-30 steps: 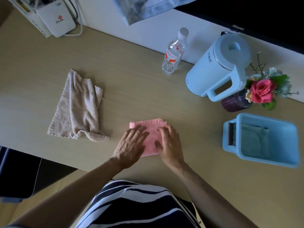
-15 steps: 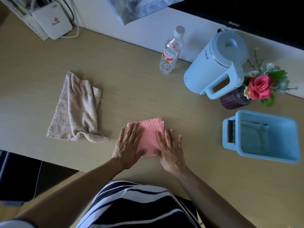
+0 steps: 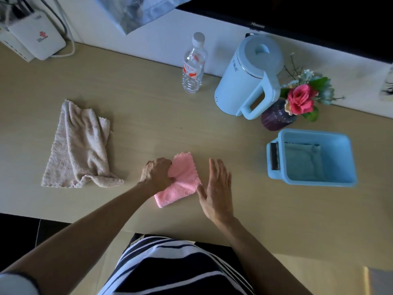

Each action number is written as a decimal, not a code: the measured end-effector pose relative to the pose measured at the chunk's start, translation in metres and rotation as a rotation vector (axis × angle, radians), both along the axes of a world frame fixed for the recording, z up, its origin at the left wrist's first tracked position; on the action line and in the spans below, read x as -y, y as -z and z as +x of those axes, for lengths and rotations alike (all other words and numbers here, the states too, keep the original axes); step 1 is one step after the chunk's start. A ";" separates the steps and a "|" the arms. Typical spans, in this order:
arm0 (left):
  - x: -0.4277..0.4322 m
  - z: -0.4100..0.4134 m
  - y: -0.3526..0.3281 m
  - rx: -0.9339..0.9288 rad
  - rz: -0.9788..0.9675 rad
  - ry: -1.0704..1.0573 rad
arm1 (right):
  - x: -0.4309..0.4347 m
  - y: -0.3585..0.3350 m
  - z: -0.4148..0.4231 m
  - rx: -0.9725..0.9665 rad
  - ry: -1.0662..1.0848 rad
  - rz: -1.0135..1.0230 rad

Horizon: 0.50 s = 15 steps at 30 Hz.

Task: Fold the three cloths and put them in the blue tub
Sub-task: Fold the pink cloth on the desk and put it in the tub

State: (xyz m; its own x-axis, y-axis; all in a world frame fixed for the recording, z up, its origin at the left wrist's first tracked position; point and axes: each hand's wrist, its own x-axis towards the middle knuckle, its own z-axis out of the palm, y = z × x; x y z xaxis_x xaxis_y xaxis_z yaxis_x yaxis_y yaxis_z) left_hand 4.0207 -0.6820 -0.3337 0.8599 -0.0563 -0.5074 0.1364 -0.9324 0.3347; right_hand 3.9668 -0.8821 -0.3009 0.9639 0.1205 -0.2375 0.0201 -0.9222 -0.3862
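Note:
A small folded pink cloth (image 3: 183, 184) lies near the table's front edge. My left hand (image 3: 157, 173) grips its left side, fingers curled into the fabric. My right hand (image 3: 217, 191) hovers flat and open just right of the cloth, its thumb at the cloth's edge. A crumpled beige cloth (image 3: 79, 145) lies unfolded at the left. The blue tub (image 3: 348, 162) stands at the right with a folded blue-grey cloth (image 3: 302, 161) inside it.
A light blue kettle (image 3: 248, 75), a clear water bottle (image 3: 193, 64) and a purple vase with a pink rose (image 3: 297, 103) stand along the back wall. A white box with cables (image 3: 36, 37) sits at the back left. The table's front edge runs just behind my arms.
Both hands were pressing flat on the pink cloth. Now my left hand has closed on its left side and my right hand has slid off to the right.

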 end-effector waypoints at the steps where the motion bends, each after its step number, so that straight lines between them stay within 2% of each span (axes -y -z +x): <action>1: 0.002 0.002 -0.004 -0.061 -0.061 -0.035 | 0.003 -0.003 -0.001 0.018 0.020 0.035; 3: 0.007 0.004 -0.015 -0.137 -0.167 -0.087 | 0.009 -0.008 -0.002 0.044 0.066 0.132; 6: 0.017 0.004 -0.039 -0.117 -0.328 -0.172 | 0.019 -0.019 0.000 0.051 0.139 0.314; 11: 0.060 -0.001 -0.101 -0.131 -0.904 -0.519 | 0.048 -0.048 0.003 0.053 0.297 0.673; 13: 0.086 -0.004 -0.121 -0.129 -1.046 -0.612 | 0.066 -0.063 0.006 0.013 0.403 0.847; 15: 0.112 -0.006 -0.140 -0.095 -1.141 -0.602 | 0.090 -0.081 0.012 -0.026 0.484 1.010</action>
